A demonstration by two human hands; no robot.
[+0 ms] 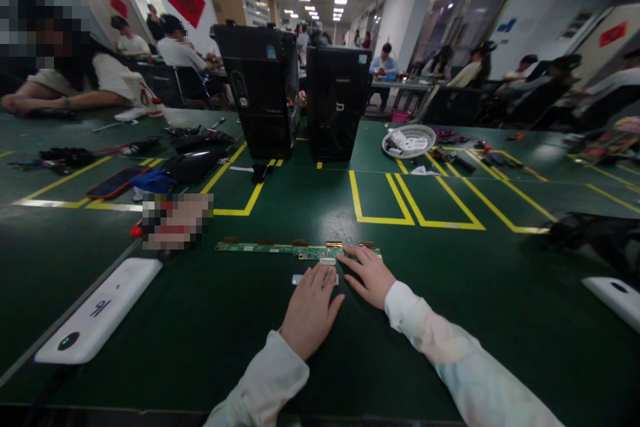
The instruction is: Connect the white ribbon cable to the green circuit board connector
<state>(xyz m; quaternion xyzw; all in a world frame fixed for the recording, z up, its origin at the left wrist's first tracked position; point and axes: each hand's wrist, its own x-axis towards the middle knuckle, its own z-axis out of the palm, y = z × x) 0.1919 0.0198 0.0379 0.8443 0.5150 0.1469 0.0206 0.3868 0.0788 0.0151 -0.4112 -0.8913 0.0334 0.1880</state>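
Note:
A long, narrow green circuit board lies crosswise on the green table, with brownish tabs along its far edge. My right hand rests at the board's right end, fingers spread and fingertips touching it. Just short of the board, my left hand lies palm down with its fingers stretched out. Beneath those fingertips is a flat silvery strip, mostly covered, whose kind I cannot make out. Between the strip and the board, a small white piece shows at the board's near edge.
Two black computer towers stand at the back. White devices lie left and right. A white basket sits beyond yellow tape outlines. Cables and a blue item lie left. Other people sit around the room.

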